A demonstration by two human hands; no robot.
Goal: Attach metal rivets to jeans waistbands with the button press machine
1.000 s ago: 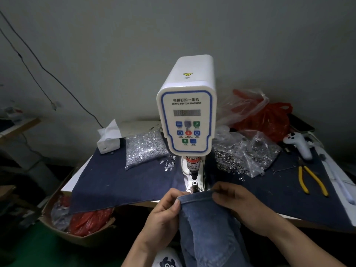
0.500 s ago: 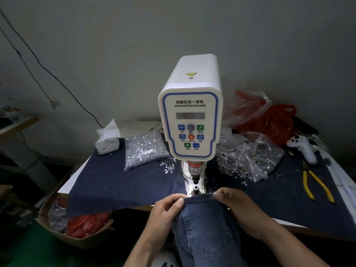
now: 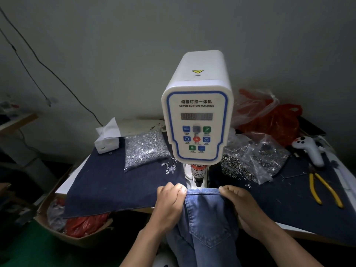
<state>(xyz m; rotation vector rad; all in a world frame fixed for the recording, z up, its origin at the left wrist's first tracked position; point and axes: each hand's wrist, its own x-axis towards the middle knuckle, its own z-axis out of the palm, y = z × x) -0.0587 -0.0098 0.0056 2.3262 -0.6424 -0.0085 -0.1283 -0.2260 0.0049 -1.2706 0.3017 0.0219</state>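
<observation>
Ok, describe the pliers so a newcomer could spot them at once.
Start at the white button machine and go right across the dark cloth, past the clear bags of metal parts. Near the table's right edge lie the pliers, the only yellow-handled item there, just below a white controller.

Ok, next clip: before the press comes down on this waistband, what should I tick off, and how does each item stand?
1. Left hand holds the waistband edge: ok.
2. Right hand holds the other edge: ok.
3. Waistband stretched flat between both grips: ok.
4. Waistband sits under the press head: not ok, its top edge lies just in front of the head.
5. Fingers clear of the head: ok, both hands flank it.
6. Rivet loaded in the machine: cannot tell.
</observation>
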